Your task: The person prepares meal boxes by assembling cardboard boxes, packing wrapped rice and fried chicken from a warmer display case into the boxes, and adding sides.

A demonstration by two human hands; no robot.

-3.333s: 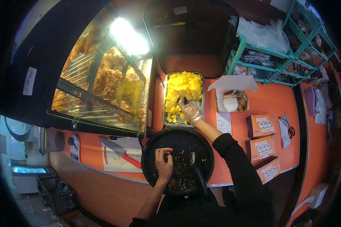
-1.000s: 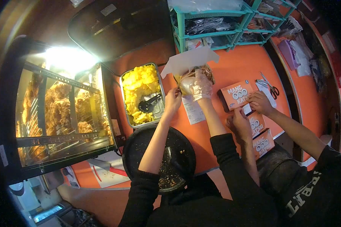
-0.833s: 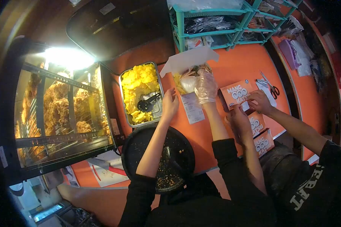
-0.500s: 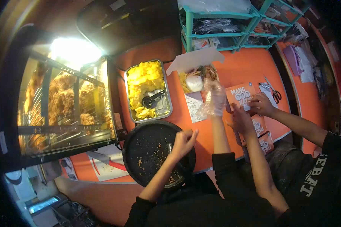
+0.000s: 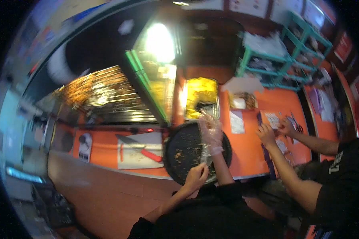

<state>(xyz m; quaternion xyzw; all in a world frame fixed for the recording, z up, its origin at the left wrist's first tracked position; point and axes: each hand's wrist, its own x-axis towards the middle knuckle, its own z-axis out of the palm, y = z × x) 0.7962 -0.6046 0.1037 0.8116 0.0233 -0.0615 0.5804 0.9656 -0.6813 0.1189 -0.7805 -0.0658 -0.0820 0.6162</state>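
At the near edge of the bench [image 5: 247, 157], beside the knife [image 5: 150, 155], the pan [image 5: 181, 143] sits partly blocked by the right hand [image 5: 211, 134] — grip unclear, now back from the open box [image 5: 243, 84] — whose clear glove [image 5: 216, 145] the left hand [image 5: 196, 178] pinches.

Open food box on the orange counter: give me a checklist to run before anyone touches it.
1. Lid shut: not ok, it stands open.
2. Food box filled: ok, a white mound and brown pieces show.
3. Paper slip kept with it: ok, it lies beside the box.
4. Right hand covered: ok, a clear plastic glove is on it.
5. Left hand off the glove: cannot tell, its curled fingers are at clear plastic, and the view is blurred.
6. Red-handled knife away from both hands: ok, it lies on the cutting board.
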